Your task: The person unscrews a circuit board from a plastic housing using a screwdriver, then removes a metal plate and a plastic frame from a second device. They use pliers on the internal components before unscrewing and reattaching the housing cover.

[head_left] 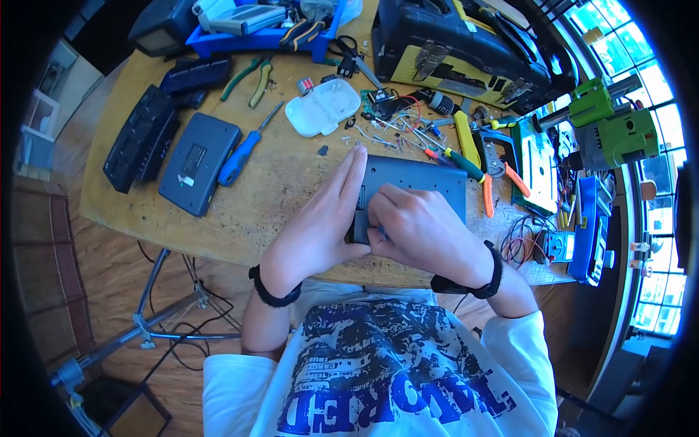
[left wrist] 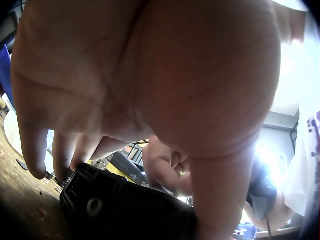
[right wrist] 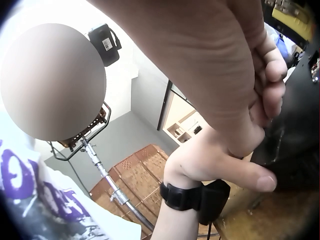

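Observation:
A flat dark plastic case (head_left: pixel 422 175) lies on the wooden table in front of the person, with small holes in its upper face. Along its left edge, the left hand (head_left: pixel 320 207) rests with straight fingers toward the far corner and its thumb toward the near edge. The left wrist view shows a round recess in the dark case (left wrist: pixel 130 212) below that palm. The right hand (head_left: pixel 419 226) bends over the case's left part, its curled fingers (right wrist: pixel 272 97) at the surface near a slot. I cannot tell whether those fingers pinch something; the hand hides the spot.
Left of the hands lie a second dark case (head_left: pixel 200 164), a blue screwdriver (head_left: pixel 240 159) and black plastic parts (head_left: pixel 142 138). Beyond are a white open box (head_left: pixel 320 109) and green-handled pliers (head_left: pixel 260 84). Wire strippers (head_left: pixel 496 160), loose wires and a toolbox (head_left: pixel 466 62) occupy the right and back.

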Action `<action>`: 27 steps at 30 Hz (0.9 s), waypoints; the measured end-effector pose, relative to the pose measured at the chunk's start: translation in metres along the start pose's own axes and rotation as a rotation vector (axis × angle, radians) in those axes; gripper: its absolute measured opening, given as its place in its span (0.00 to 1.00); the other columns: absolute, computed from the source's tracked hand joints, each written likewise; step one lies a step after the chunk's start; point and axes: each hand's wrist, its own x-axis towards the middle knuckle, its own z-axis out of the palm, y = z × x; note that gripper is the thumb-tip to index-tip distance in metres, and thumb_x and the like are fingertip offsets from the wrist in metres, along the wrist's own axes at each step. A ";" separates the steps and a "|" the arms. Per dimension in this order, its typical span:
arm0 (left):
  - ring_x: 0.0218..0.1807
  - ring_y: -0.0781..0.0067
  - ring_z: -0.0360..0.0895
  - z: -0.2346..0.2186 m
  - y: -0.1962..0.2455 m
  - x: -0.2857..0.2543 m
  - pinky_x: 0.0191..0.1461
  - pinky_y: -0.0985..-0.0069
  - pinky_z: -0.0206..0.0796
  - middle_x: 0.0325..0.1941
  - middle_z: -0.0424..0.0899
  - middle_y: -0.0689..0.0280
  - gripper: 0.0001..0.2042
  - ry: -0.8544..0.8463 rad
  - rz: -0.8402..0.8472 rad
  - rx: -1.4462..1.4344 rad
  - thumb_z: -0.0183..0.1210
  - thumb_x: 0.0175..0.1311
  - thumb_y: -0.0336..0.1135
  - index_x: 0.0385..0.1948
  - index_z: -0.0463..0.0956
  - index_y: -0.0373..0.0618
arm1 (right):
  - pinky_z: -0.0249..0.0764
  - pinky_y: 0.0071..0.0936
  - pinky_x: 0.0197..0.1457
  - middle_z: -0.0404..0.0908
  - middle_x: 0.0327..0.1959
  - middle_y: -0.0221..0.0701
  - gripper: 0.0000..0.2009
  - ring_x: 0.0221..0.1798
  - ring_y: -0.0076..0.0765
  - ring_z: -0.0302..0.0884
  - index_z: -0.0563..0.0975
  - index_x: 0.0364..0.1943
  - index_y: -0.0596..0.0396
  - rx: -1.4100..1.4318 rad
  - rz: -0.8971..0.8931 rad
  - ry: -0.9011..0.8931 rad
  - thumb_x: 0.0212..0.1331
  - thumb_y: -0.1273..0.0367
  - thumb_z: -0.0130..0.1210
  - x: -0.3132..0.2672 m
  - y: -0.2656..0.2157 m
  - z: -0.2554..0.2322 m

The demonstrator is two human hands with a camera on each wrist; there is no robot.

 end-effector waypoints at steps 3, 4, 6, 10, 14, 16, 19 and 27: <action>0.89 0.39 0.50 0.000 0.000 0.001 0.89 0.58 0.53 0.89 0.48 0.37 0.67 -0.006 -0.014 -0.029 0.82 0.47 0.34 0.86 0.37 0.33 | 0.81 0.40 0.37 0.80 0.32 0.36 0.08 0.32 0.45 0.85 0.78 0.34 0.58 0.103 0.053 0.140 0.56 0.71 0.67 -0.010 0.000 -0.019; 0.90 0.39 0.50 0.000 0.001 0.002 0.89 0.58 0.53 0.89 0.49 0.37 0.67 -0.003 -0.023 -0.047 0.82 0.48 0.35 0.86 0.37 0.33 | 0.79 0.36 0.35 0.80 0.31 0.32 0.10 0.29 0.39 0.83 0.77 0.33 0.57 0.190 0.090 0.233 0.53 0.73 0.69 -0.016 0.001 -0.028; 0.90 0.39 0.50 -0.002 0.005 0.003 0.89 0.59 0.53 0.89 0.48 0.37 0.67 -0.021 -0.036 -0.032 0.81 0.48 0.35 0.86 0.37 0.34 | 0.79 0.36 0.34 0.80 0.31 0.34 0.10 0.29 0.40 0.83 0.77 0.33 0.57 0.191 0.212 0.286 0.53 0.73 0.69 -0.034 0.005 -0.046; 0.89 0.39 0.50 -0.010 0.015 0.006 0.90 0.59 0.53 0.90 0.45 0.39 0.69 -0.092 -0.109 -0.037 0.84 0.48 0.33 0.87 0.33 0.37 | 0.73 0.25 0.30 0.79 0.25 0.29 0.09 0.25 0.23 0.77 0.78 0.31 0.58 0.224 0.594 0.472 0.52 0.75 0.69 -0.081 0.044 -0.050; 0.90 0.40 0.50 -0.006 0.011 0.005 0.90 0.58 0.52 0.91 0.47 0.41 0.69 -0.093 -0.088 -0.028 0.83 0.47 0.37 0.87 0.36 0.39 | 0.77 0.28 0.33 0.81 0.23 0.31 0.08 0.27 0.28 0.83 0.79 0.28 0.59 0.171 0.849 0.480 0.53 0.73 0.70 -0.129 0.080 -0.043; 0.91 0.42 0.49 -0.004 0.008 0.005 0.91 0.58 0.49 0.91 0.46 0.43 0.71 -0.067 -0.053 0.040 0.85 0.44 0.37 0.87 0.37 0.39 | 0.78 0.31 0.34 0.82 0.23 0.34 0.09 0.27 0.33 0.84 0.79 0.29 0.60 0.140 0.841 0.481 0.53 0.72 0.70 -0.151 0.105 -0.024; 0.91 0.43 0.48 -0.007 0.014 0.008 0.91 0.57 0.47 0.92 0.46 0.45 0.72 -0.095 -0.090 0.062 0.86 0.41 0.37 0.87 0.37 0.39 | 0.79 0.43 0.40 0.82 0.27 0.42 0.10 0.32 0.53 0.84 0.77 0.31 0.60 0.091 0.743 0.412 0.56 0.69 0.68 -0.169 0.121 -0.015; 0.92 0.46 0.45 -0.009 0.024 0.011 0.92 0.58 0.44 0.92 0.44 0.46 0.73 -0.120 -0.104 0.176 0.87 0.39 0.37 0.88 0.38 0.39 | 0.79 0.48 0.45 0.82 0.36 0.44 0.06 0.39 0.59 0.83 0.79 0.35 0.60 0.116 0.688 0.397 0.63 0.72 0.63 -0.177 0.139 -0.001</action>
